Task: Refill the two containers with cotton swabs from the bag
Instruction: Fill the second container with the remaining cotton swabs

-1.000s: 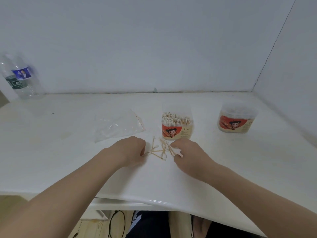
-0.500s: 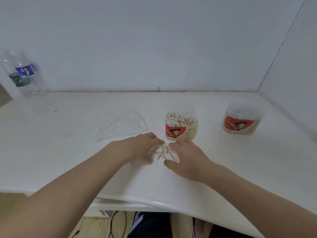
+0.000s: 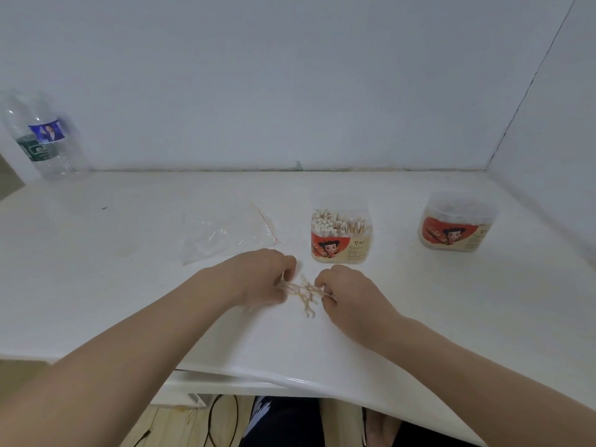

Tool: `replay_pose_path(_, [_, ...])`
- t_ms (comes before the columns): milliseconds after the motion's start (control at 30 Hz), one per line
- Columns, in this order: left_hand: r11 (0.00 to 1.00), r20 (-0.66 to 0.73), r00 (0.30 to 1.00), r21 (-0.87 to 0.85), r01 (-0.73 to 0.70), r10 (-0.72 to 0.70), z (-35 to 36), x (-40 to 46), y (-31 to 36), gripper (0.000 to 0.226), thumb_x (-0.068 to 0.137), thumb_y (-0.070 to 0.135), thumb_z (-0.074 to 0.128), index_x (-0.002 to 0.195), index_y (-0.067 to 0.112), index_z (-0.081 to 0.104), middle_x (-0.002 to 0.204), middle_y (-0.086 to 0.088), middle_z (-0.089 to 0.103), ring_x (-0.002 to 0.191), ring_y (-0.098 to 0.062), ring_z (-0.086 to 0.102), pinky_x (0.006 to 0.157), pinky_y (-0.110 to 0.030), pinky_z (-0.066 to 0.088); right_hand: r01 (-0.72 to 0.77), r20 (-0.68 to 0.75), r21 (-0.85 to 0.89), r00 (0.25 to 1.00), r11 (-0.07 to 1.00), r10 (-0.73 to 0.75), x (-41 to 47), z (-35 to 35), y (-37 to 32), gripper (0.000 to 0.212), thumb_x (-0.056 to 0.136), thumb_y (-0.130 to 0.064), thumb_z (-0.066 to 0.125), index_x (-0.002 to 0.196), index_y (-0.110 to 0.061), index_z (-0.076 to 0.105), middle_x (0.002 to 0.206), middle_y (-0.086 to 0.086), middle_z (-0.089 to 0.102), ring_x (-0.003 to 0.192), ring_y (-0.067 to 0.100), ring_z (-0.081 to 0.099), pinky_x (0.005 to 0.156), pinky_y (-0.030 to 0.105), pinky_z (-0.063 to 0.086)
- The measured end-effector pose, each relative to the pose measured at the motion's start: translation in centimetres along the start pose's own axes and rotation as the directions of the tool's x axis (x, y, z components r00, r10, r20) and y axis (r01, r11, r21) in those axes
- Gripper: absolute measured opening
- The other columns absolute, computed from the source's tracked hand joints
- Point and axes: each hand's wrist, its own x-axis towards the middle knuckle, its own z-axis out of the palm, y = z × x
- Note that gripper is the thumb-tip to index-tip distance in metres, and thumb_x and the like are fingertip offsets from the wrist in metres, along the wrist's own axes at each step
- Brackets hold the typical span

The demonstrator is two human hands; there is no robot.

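While the loose swabs lie between both hands, the findings read as follows.

Loose cotton swabs [image 3: 303,290]: a small crossed heap on the white table [image 3: 451,301], centre of the frame; most sticks run roughly left to right, a few stray toward the lower edge.
Left hand [image 3: 258,275]: fingers curled down onto the left end of the heap, pinching swab ends.
Right hand [image 3: 346,291]: fingers curled onto the right end, pinching likewise; both hands touch the heap, neither plainly nearer.
Open container [image 3: 339,235]: upright, lid off, just above and right of the heap, part filled with standing swabs; nearer the right hand.
Second container [image 3: 454,222]: right of frame, well apart from the hands, appears lidded.
Bag [image 3: 225,235]: clear, lying flat, above the left hand; whether any swabs remain in it cannot be told.
Water bottle [image 3: 45,137]: upper left, by the wall.
Judgement: the heap needs squaring into one bundle, then turning upright, since its long axis lies flat and crosswise to the container mouth.
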Motion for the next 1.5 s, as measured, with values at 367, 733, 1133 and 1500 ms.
replay_pose_path(367, [0.983,0.051,0.989,0.125,0.134,-0.141,0.2,-0.8,-0.6,0.064,0.091,0.045,0.056,0.146,0.043,0.023,0.13,0.0,0.043,0.084,-0.026,0.059,0.086,-0.04,0.054,-0.165,0.005,0.314,0.985,0.935,0.172,2.1,-0.1,-1.8,0.028,0.096,-0.008,0.048,0.116,-0.009,0.067,0.097,0.0,0.064,0.093,0.017,0.061,0.082,0.026,0.05])
replay_pose_path(733, [0.996,0.123,0.989,-0.001,0.086,-0.085,0.3,-0.6,-1.4,0.033,0.093,0.043,0.061,0.121,0.038,0.045,0.118,-0.002,0.037,0.084,-0.028,0.062,0.086,-0.045,0.053,-0.057,0.081,0.479,0.997,0.876,0.021,1.2,0.3,-3.1,0.018,0.086,-0.013,0.067,0.103,-0.018,0.062,0.101,-0.002,0.07,0.092,0.015,0.064,0.076,0.021,0.049])
replay_pose_path(1133, [0.983,0.126,0.98,0.118,0.142,-0.157,0.2,-2.2,-2.4,0.052,0.086,0.06,0.06,0.127,0.036,0.039,0.111,0.006,0.042,0.089,-0.022,0.06,0.078,-0.035,0.049,0.005,0.089,0.188,0.996,0.982,-0.022,2.3,0.9,-3.7,0.05,0.091,-0.021,0.062,0.139,-0.019,0.047,0.128,-0.001,0.056,0.118,0.018,0.049,0.093,0.028,0.041])
replay_pose_path(1500, [0.988,0.17,0.975,-0.038,0.149,-0.141,-0.1,-1.8,-1.8,0.031,0.089,0.026,0.06,0.117,0.026,0.047,0.098,0.0,0.057,0.09,-0.026,0.064,0.081,-0.041,0.054,-0.116,0.25,-0.015,0.961,0.993,0.116,2.6,-0.6,-3.4,0.031,0.095,-0.02,0.054,0.124,-0.012,0.055,0.118,0.005,0.05,0.106,0.025,0.055,0.092,0.04,0.049])
